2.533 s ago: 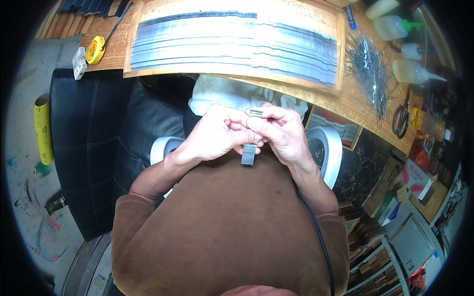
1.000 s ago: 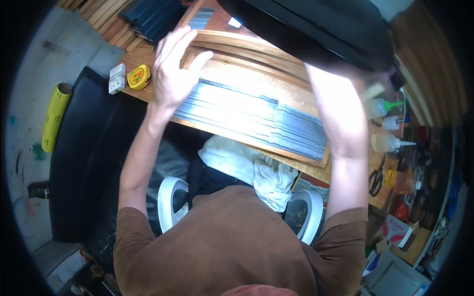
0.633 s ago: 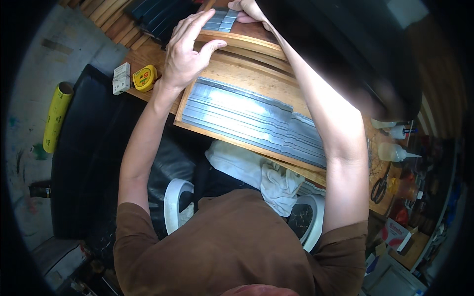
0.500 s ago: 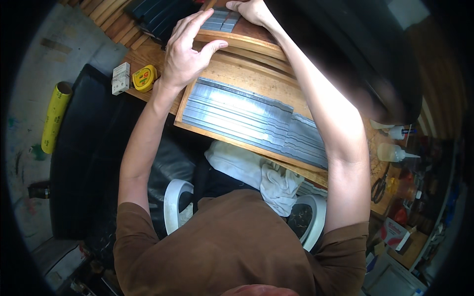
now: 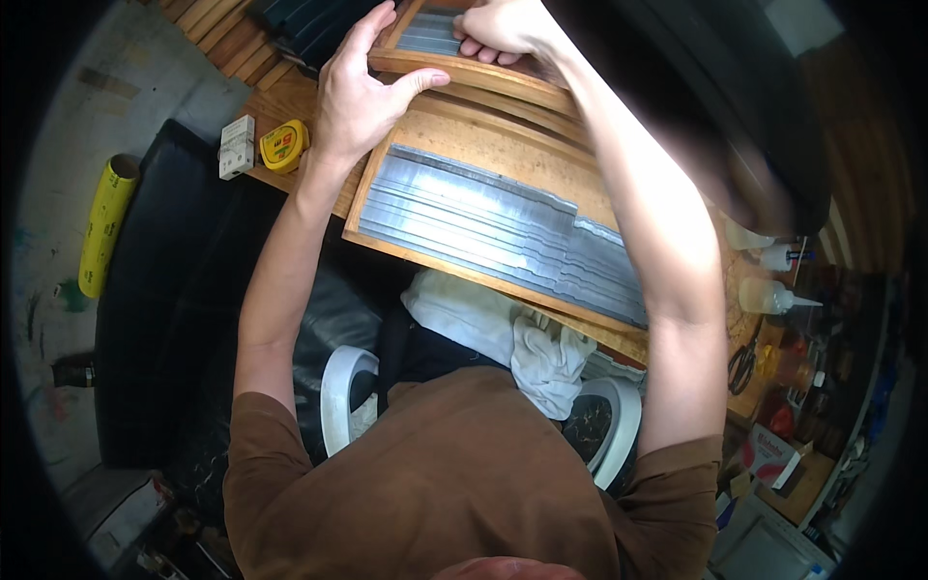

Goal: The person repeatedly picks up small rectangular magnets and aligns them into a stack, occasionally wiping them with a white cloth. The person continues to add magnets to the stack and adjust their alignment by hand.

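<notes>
Holds the left hand [image 5: 362,104] spread, thumb well apart from the fingers, about the near left corner of a brown wooden tray with a narrow raised rim [image 5: 474,74], thumb lying along the front edge. Curls the right hand [image 5: 507,29] over the inside of the same tray, knuckles up, fingers bent under; cannot tell whether pinching anything beneath.

Between the two hands, at the tray's left end, flat grey metal-looking strips [image 5: 426,32]: just right of the left fingers, their right end partly covered by the right hand, clearly the nearer. Long axis seemingly left to right, roughly along the front rim, though too small to be sure.

Lower in view, a longer pale wooden tray [image 5: 483,145] with long, shiny grey strips [image 5: 454,203] in close rows, also left to right, crossed in view at the right by the right forearm [image 5: 652,198]. Far left, a yellow tape measure [image 5: 283,146] just beside a small white box [image 5: 237,147].
</notes>
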`<state>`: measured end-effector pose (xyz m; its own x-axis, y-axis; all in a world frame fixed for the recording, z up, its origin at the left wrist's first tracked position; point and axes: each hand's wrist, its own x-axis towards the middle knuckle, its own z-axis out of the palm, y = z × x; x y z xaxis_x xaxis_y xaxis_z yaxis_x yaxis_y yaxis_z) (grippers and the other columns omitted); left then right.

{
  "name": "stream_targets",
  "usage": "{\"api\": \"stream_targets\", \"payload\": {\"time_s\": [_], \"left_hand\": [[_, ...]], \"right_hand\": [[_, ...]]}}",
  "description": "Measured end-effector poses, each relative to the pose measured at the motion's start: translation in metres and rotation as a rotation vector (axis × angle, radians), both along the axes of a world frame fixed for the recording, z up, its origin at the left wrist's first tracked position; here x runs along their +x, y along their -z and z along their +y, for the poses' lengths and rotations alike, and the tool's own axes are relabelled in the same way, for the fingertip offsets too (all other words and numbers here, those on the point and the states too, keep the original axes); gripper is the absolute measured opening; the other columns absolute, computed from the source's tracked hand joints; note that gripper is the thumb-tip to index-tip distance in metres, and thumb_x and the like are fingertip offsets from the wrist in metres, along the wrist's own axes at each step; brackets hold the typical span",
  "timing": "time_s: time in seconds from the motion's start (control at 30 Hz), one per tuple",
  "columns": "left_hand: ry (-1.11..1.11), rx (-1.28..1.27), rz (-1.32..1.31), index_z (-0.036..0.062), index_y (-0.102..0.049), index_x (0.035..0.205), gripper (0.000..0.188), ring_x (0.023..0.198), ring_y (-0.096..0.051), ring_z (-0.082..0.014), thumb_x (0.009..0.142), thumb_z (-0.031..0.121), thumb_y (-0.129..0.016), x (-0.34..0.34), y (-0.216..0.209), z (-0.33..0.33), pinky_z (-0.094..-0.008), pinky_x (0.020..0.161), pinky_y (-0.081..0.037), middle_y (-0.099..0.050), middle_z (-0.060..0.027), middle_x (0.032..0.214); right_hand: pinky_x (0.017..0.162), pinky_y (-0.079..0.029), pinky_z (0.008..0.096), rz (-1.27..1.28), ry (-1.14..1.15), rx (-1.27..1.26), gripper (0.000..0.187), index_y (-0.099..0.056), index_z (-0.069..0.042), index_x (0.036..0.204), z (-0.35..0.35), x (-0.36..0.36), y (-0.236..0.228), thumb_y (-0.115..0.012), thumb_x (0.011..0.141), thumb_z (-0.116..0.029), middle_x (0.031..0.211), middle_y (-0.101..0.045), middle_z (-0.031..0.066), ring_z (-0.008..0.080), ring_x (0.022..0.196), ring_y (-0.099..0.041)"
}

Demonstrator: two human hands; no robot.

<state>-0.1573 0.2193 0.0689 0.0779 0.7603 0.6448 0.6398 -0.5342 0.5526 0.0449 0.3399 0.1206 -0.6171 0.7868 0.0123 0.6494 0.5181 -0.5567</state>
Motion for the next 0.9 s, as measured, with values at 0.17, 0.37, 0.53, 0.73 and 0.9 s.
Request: {"api": "stream_targets", "payload": {"time_s": [0.17, 0.37, 0.53, 0.73, 0.9], "left_hand": [[0.005, 0.013, -0.002, -0.0035, -0.046, 0.155, 0.088, 0.142, -0.055, -0.0344, 0.084, 0.024, -0.092, -0.003, -0.002, 0.001, -0.0467, 0.121, -0.045, -0.06, -0.0239, 0.149], [-0.048, -0.153, -0.311, -0.0078, -0.044, 0.153, 0.088, 0.138, -0.056, -0.0308, 0.079, 0.003, -0.091, 0.02, -0.003, -0.012, -0.0388, 0.114, -0.05, -0.057, -0.0225, 0.148], [-0.144, 0.178, 0.073, -0.0018, -0.056, 0.147, 0.063, 0.133, -0.063, -0.0342, 0.093, 0.017, -0.083, 0.012, 0.004, -0.075, -0.0451, 0.114, -0.051, -0.064, -0.0229, 0.142], [0.558, 0.132, 0.178, 0.0034, -0.073, 0.124, 0.042, 0.108, -0.074, -0.0304, 0.091, 0.028, -0.082, 0.114, 0.049, -0.17, -0.0407, 0.089, -0.061, -0.077, -0.0134, 0.115], [0.55, 0.057, 0.292, 0.0034, -0.072, 0.125, 0.04, 0.11, -0.074, -0.032, 0.091, 0.023, -0.082, 0.135, 0.052, -0.179, -0.0397, 0.087, -0.062, -0.075, -0.017, 0.121]], "right_hand": [[0.08, -0.058, 0.038, 0.026, -0.04, 0.043, 0.029, -0.077, -0.005, 0.114, -0.011, -0.023, -0.001, -0.062, 0.107, -0.028, 0.097, -0.077, 0.0135, 0.0201, 0.084, -0.072], [0.081, -0.057, 0.0391, 0.077, -0.083, 0.039, 0.029, -0.077, -0.005, 0.114, -0.056, -0.002, -0.019, -0.06, 0.108, -0.029, 0.098, -0.076, 0.0135, 0.0204, 0.085, -0.071], [0.082, -0.057, 0.04, 0.01, -0.057, -0.146, 0.03, -0.077, -0.006, 0.113, -0.153, 0.072, -0.049, -0.059, 0.109, -0.03, 0.098, -0.076, 0.0134, 0.0206, 0.086, -0.071], [0.095, -0.052, 0.0438, -0.173, 0.14, 0.221, 0.024, -0.072, 0.002, 0.118, -0.204, 0.156, 0.072, -0.06, 0.105, -0.015, 0.102, -0.068, 0.0185, 0.0335, 0.097, -0.063], [0.093, -0.052, 0.0444, -0.092, 0.13, 0.442, 0.023, -0.069, 0.001, 0.119, -0.208, 0.149, 0.095, -0.063, 0.102, -0.013, 0.107, -0.063, 0.0179, 0.0336, 0.102, -0.06]]}}
